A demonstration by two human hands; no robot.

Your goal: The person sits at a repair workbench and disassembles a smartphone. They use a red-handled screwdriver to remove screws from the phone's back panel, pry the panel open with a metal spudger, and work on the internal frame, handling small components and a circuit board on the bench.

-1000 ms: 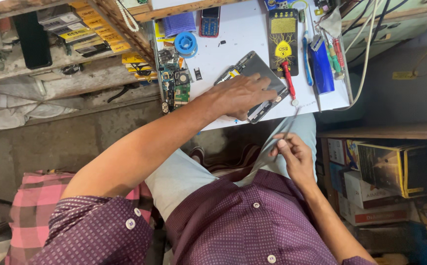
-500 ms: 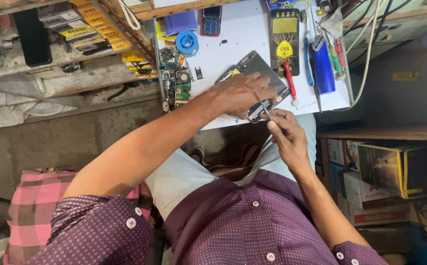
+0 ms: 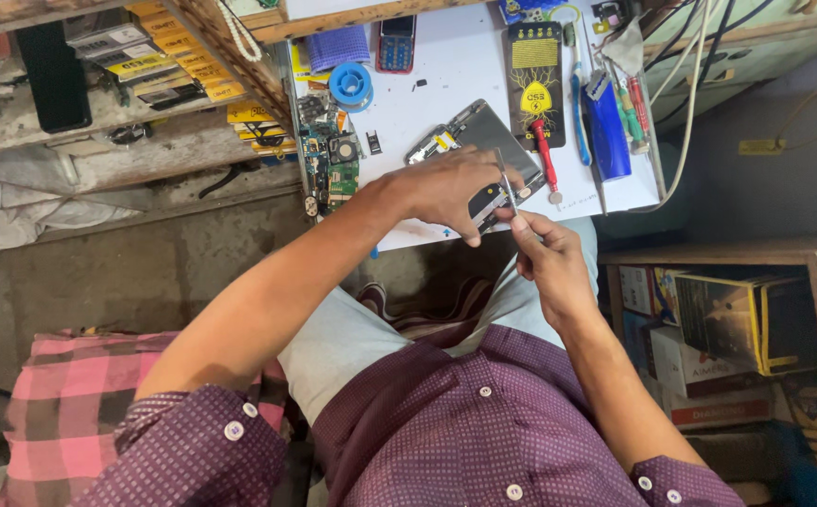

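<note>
An opened grey phone (image 3: 480, 133) with its back off lies on the white bench top (image 3: 455, 75). My left hand (image 3: 446, 188) rests on the phone's near end and holds it down. My right hand (image 3: 544, 249) is closed around thin metal tweezers (image 3: 505, 178), whose tips point up at the phone's lower edge beside my left fingers. The phone's near half is hidden under my left hand.
A green circuit board (image 3: 328, 160), a blue solder spool (image 3: 350, 84), a small keypad phone (image 3: 395, 42), a black meter (image 3: 534, 84), a red screwdriver (image 3: 545, 160) and a blue tool (image 3: 607, 131) lie on the bench. Boxes (image 3: 718, 329) fill the shelf at right.
My right hand came up from my lap to the bench edge with the tweezers, bringing their tips to the phone. My left hand stayed on the phone.
</note>
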